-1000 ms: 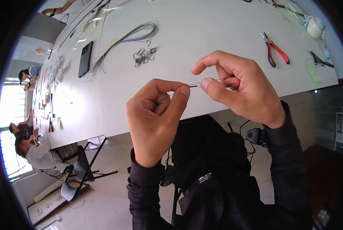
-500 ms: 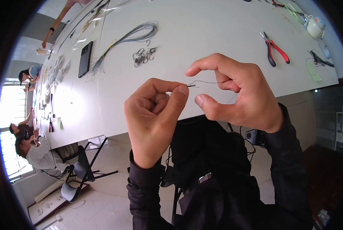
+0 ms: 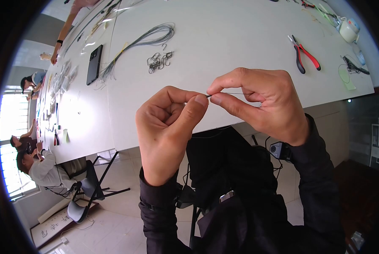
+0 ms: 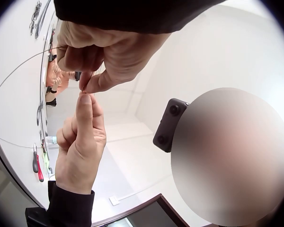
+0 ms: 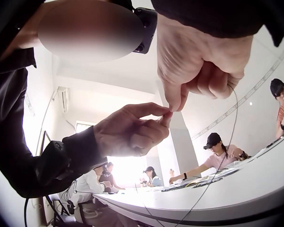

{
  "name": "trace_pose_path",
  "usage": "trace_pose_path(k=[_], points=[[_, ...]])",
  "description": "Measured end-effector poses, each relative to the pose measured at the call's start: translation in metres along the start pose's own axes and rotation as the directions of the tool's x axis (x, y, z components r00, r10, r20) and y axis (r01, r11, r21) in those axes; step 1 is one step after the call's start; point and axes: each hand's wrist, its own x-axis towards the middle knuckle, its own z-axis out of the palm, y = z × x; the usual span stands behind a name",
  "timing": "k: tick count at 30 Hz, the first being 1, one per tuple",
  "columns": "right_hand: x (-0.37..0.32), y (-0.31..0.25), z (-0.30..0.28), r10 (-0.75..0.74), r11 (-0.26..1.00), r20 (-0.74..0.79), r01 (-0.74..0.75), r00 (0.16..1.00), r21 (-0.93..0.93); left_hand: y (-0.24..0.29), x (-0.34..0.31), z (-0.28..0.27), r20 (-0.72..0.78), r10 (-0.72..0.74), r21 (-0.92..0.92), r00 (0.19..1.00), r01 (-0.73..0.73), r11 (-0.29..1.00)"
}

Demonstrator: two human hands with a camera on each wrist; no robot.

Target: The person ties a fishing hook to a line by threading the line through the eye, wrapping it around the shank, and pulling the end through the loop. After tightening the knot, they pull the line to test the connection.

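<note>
Over the table's near edge, my left hand pinches a small dark fish hook between thumb and forefinger; most of it is hidden by the fingertips. My right hand meets it there, thumb and forefinger pinching the fishing line at the hook's dark end. A stretch of this thin line runs back into the right hand's curled other fingers. In the right wrist view the line hangs in a long curve from those fingers. Both hands' fingertips come right together in the wrist views.
On the white table lie a pile of fish hooks, a bundle of grey line, a black phone and red-handled pliers. A white pot stands at the far right. Other people sit along the table's left side.
My right hand opened its thumb and forefinger away from the hook, then brought them back together at its end. The left hand keeps its pinch, moving slightly left.
</note>
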Motion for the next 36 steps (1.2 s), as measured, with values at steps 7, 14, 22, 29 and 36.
trace_pose_path(k=[7, 14, 22, 29, 36], points=[[0.002, -0.006, -0.004, 0.031, 0.991, 0.031, -0.026, 0.999, -0.131, -0.002, 0.001, -0.003, 0.061, 0.028, 0.065, 0.998, -0.032, 0.997], [0.001, -0.006, -0.003, 0.08, 0.991, 0.01, -0.078, 0.997, -0.112, -0.01, 0.007, -0.004, 0.087, 0.279, 0.141, 0.956, -0.29, 0.947], [0.001, -0.003, -0.002, 0.042, 0.986, 0.007, -0.04, 0.999, -0.16, -0.008, 0.007, 0.004, 0.133, 0.249, 0.201, 0.959, -0.272, 0.941], [-0.002, -0.002, -0.006, 0.103, 0.98, 0.072, -0.089, 0.992, -0.178, -0.001, 0.003, 0.004, 0.104, 0.133, 0.227, 0.986, -0.154, 0.962], [-0.001, -0.004, -0.011, 0.207, 0.978, 0.075, -0.206, 0.975, -0.024, -0.003, 0.002, 0.005, 0.064, 0.123, 0.202, 0.99, -0.134, 0.97]])
